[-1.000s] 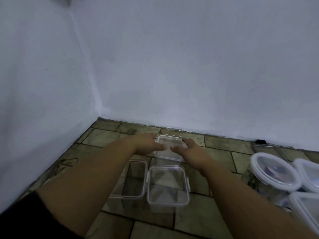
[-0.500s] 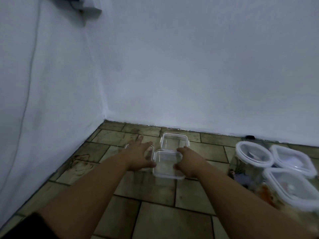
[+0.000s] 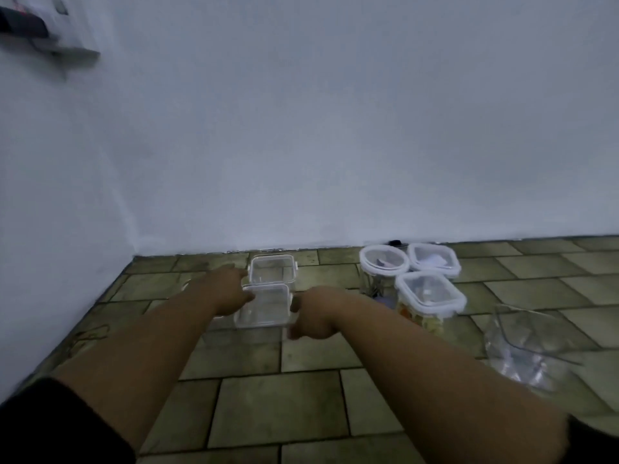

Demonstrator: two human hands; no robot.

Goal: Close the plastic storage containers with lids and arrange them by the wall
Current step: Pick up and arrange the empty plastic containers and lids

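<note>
L hand [image 3: 231,293] fingers straight, R hand [image 3: 311,313] curled, grip unclear | near box [image 3: 264,311] lid on, btwn both hands' fingers | hands came off far box [image 3: 273,269], parked ahead of fingertips at wall [image 3: 335,128] → near box prob. next to place

the near box [image 3: 264,308] and the far box [image 3: 273,270] are clear hard plastic, smooth and glossy, with see-through lids. the jar [image 3: 384,260], the back tub [image 3: 434,259] and the front tub [image 3: 430,292] have clear plastic bodies; their lids have milky white plastic rims round a clear middle, faintly shiny. the bag [image 3: 526,349] is thin, crinkled see-through film with bright glints. the floor [image 3: 284,410] is olive-brown tile, matt and mottled, with dark grout lines. the wall [image 3: 335,128] is painted white, matt, rough-edged at its foot. the sleeve [image 3: 50,430] is black matt cloth.
</note>
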